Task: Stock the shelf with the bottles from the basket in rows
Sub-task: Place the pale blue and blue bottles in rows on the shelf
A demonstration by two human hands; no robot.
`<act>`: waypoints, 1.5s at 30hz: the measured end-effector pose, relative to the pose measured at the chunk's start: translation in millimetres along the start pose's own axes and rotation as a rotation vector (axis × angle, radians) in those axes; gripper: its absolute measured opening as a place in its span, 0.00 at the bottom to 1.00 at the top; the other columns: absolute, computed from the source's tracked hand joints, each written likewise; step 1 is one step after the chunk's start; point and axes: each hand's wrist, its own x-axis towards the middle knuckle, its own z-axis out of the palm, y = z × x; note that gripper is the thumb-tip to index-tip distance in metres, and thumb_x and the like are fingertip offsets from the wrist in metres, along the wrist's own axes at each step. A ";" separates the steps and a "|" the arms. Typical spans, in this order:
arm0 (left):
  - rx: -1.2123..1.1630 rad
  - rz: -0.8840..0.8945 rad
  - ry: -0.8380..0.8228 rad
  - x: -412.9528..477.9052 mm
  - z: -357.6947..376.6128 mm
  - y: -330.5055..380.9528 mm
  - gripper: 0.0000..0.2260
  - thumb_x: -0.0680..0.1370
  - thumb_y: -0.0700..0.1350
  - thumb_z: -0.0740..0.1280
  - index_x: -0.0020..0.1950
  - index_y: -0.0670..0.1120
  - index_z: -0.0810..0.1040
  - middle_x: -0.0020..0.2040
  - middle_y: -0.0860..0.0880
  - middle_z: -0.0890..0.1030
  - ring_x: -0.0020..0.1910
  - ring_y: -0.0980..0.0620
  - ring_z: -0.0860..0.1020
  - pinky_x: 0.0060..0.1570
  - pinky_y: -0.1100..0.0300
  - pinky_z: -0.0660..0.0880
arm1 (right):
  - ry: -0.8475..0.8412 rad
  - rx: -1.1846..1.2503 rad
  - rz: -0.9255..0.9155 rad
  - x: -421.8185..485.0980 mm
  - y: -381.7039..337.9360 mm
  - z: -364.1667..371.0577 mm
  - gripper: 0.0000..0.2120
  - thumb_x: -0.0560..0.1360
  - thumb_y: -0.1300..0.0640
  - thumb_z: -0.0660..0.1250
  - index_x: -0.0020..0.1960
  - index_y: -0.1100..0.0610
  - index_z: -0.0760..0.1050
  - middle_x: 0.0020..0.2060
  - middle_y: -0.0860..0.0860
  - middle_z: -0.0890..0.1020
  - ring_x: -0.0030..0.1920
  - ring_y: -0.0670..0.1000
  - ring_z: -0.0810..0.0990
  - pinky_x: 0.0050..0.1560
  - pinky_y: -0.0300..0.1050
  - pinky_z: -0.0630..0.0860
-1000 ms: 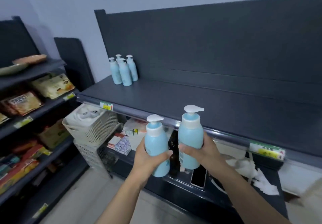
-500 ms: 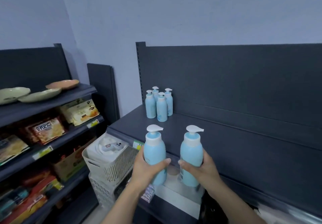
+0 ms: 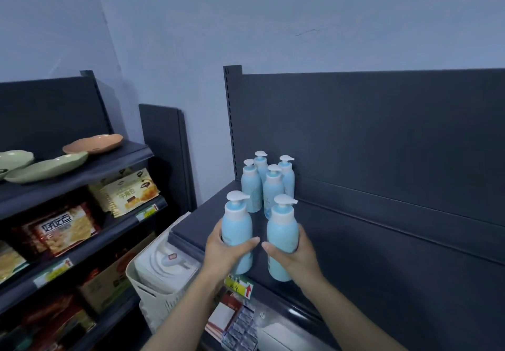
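Note:
My left hand grips a light blue pump bottle upright, and my right hand grips a second one beside it. Both bottles are over the front left part of the dark shelf, their bases near its front edge. Whether they touch the shelf I cannot tell. Several more blue pump bottles stand in a cluster at the shelf's back left corner, just behind the two I hold.
A white slotted basket holding white items sits below the shelf's left end. A yellow price tag is on the shelf edge. To the left, another rack carries plates on top and snack packs below.
Both hands have carried their bottles up and forward over the shelf's front edge, closer to the cluster at the back. The view has tilted up and nearer to the shelf.

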 end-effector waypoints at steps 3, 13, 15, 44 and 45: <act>-0.010 -0.012 -0.030 34.6 -4.5 -12.9 0.25 0.61 0.43 0.81 0.54 0.49 0.76 0.46 0.48 0.82 0.44 0.52 0.80 0.40 0.60 0.76 | 0.043 -0.001 0.001 24.0 12.1 17.3 0.24 0.64 0.60 0.78 0.52 0.46 0.70 0.49 0.47 0.80 0.49 0.45 0.79 0.45 0.36 0.76; -0.033 -0.076 -0.191 131.5 -11.4 -57.1 0.29 0.56 0.43 0.81 0.53 0.48 0.75 0.49 0.47 0.82 0.47 0.49 0.80 0.44 0.57 0.78 | 0.248 -0.071 -0.019 86.4 46.1 64.6 0.28 0.62 0.64 0.78 0.52 0.46 0.67 0.55 0.54 0.74 0.52 0.48 0.76 0.44 0.32 0.74; -0.014 -0.053 -0.241 146.9 -10.2 -62.9 0.28 0.58 0.42 0.80 0.56 0.47 0.76 0.50 0.47 0.82 0.49 0.49 0.81 0.46 0.56 0.80 | 0.253 -0.075 -0.019 95.9 46.0 68.6 0.29 0.62 0.67 0.77 0.53 0.48 0.65 0.53 0.54 0.74 0.49 0.46 0.75 0.39 0.31 0.75; 0.679 0.927 0.082 123.3 60.8 67.7 0.27 0.77 0.56 0.53 0.72 0.42 0.64 0.73 0.40 0.64 0.72 0.40 0.62 0.70 0.43 0.52 | 0.754 -1.237 -0.423 68.7 -65.7 -32.4 0.30 0.77 0.42 0.52 0.74 0.56 0.58 0.74 0.55 0.61 0.75 0.55 0.54 0.74 0.54 0.45; 0.765 0.996 0.041 116.0 80.8 76.9 0.27 0.78 0.57 0.53 0.73 0.43 0.63 0.74 0.40 0.63 0.72 0.40 0.60 0.70 0.41 0.50 | 0.784 -1.355 -0.428 62.7 -78.6 -45.1 0.29 0.77 0.43 0.51 0.74 0.56 0.57 0.74 0.56 0.59 0.75 0.57 0.53 0.74 0.55 0.43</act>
